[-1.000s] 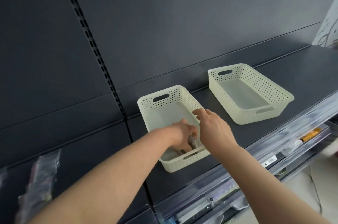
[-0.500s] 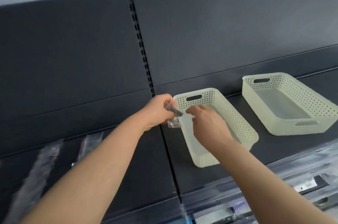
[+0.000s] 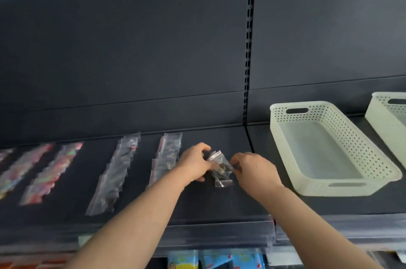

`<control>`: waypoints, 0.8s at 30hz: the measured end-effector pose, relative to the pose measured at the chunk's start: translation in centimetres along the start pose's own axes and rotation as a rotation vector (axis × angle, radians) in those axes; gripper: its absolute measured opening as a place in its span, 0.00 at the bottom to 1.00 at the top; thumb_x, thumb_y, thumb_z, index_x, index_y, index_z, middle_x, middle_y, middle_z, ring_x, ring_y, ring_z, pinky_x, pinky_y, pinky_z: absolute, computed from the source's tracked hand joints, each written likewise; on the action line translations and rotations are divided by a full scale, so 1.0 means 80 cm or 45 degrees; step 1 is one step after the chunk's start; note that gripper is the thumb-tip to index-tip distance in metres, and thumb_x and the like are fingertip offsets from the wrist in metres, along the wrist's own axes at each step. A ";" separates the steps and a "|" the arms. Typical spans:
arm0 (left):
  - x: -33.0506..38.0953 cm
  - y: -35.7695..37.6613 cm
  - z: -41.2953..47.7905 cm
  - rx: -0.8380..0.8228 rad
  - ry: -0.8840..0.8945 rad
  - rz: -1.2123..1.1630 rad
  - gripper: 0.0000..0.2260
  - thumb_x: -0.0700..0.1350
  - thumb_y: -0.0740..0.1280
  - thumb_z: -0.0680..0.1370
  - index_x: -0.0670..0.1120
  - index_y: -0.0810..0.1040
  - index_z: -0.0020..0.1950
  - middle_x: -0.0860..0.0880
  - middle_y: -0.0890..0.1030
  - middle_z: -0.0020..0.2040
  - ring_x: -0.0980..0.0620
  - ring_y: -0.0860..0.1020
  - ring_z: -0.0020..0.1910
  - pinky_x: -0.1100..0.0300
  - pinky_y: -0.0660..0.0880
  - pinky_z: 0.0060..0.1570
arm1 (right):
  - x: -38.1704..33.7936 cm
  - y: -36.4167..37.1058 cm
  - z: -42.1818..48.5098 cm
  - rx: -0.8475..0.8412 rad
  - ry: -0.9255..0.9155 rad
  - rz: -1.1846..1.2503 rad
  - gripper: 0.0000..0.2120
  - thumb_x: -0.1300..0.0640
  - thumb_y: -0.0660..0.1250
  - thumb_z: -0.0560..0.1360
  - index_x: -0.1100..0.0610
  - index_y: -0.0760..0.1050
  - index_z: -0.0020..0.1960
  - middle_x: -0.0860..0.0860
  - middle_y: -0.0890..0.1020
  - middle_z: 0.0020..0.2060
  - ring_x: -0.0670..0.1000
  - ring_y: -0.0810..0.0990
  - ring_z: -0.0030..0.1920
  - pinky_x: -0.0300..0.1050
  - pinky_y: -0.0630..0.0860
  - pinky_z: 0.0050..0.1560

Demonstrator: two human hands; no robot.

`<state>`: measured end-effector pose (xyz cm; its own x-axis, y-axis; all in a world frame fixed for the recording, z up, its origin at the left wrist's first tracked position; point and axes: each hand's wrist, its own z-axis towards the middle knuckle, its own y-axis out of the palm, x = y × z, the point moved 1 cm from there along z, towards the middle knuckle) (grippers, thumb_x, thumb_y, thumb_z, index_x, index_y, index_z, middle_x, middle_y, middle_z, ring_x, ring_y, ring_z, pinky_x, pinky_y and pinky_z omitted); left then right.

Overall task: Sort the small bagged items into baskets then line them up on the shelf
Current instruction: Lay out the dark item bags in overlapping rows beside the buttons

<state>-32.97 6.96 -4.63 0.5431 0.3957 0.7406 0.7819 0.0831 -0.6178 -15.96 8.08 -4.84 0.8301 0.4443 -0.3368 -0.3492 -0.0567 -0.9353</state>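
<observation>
Dark shelf [image 3: 219,200], cream basket [image 3: 329,189] empty alongside, rows of bags [image 3: 167,156] left. Left hand [image 3: 195,163] and right hand [image 3: 252,165] both pinching small bags [image 3: 222,169] above shelf. Best laid squarely, overlapping evenly, matching neighbouring row.

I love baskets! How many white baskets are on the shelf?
2. One basket sits right of the hands; another basket lies farther right, cut off by the picture's edge. More may be hidden.

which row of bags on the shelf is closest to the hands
The clear zip-bag row right beside the left hand; the other clear row and the colourful rows lie farther left.
</observation>
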 end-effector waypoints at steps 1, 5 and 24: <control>-0.003 -0.006 0.002 0.033 0.016 0.025 0.20 0.46 0.75 0.73 0.50 0.76 0.63 0.50 0.75 0.56 0.46 0.80 0.50 0.57 0.80 0.33 | -0.006 0.005 -0.002 -0.001 -0.025 0.039 0.10 0.53 0.64 0.76 0.50 0.75 0.57 0.48 0.78 0.50 0.52 0.76 0.53 0.45 0.75 0.46; -0.015 -0.016 0.010 0.110 0.128 0.071 0.07 0.49 0.75 0.72 0.52 0.81 0.48 0.54 0.82 0.43 0.51 0.82 0.45 0.53 0.81 0.46 | -0.028 0.031 -0.014 -0.052 -0.086 0.169 0.12 0.44 0.68 0.73 0.48 0.78 0.53 0.45 0.74 0.45 0.48 0.74 0.52 0.42 0.73 0.45; -0.002 -0.032 -0.011 -0.042 0.344 -0.377 0.08 0.39 0.59 0.82 0.48 0.68 0.44 0.52 0.81 0.42 0.55 0.81 0.40 0.61 0.75 0.38 | -0.056 0.032 0.008 0.106 0.521 1.165 0.32 0.59 0.71 0.72 0.53 0.61 0.71 0.47 0.77 0.58 0.51 0.79 0.56 0.50 0.79 0.46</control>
<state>-34.75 5.86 -2.92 0.3501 0.1040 0.9309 0.9238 0.1261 -0.3616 -20.85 6.51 -5.62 0.3078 -0.0808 -0.9480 -0.9437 -0.1531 -0.2933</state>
